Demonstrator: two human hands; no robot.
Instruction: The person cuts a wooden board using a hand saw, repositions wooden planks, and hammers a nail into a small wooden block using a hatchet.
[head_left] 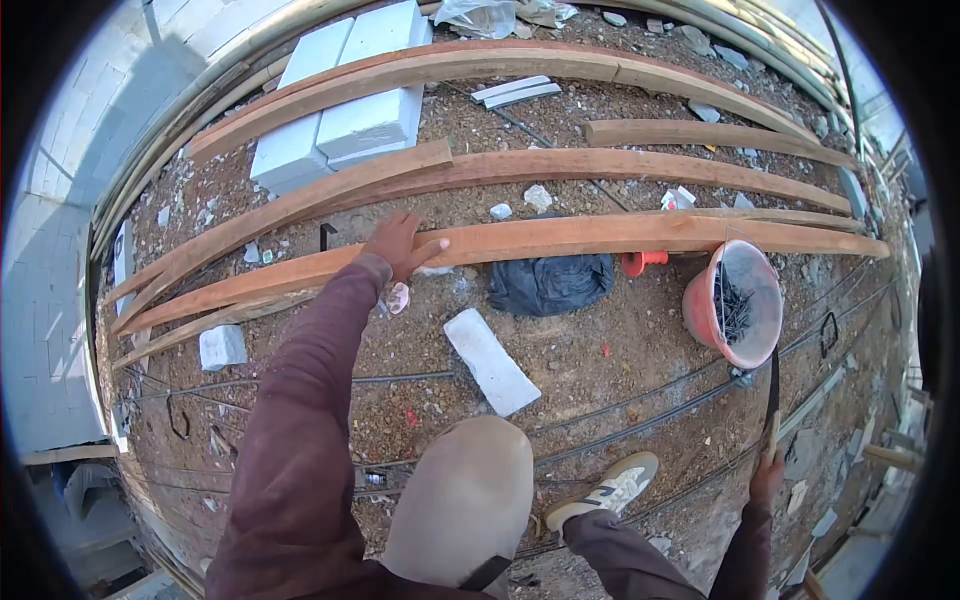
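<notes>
My left hand rests on a long reddish wooden beam, its thumb and fingers apart over the wood. At the lower right my right hand is wrapped round the wooden handle of a tool with a long dark blade; it looks like a saw, though its teeth cannot be made out. The blade points up toward a red bucket holding many dark nails. A black plastic bag and a red reel lie just beneath the beam.
More wooden beams lie across the ground beyond. White blocks are stacked at the upper left. A loose white block lies before my knee. Thin metal bars cross the soil near my shoe.
</notes>
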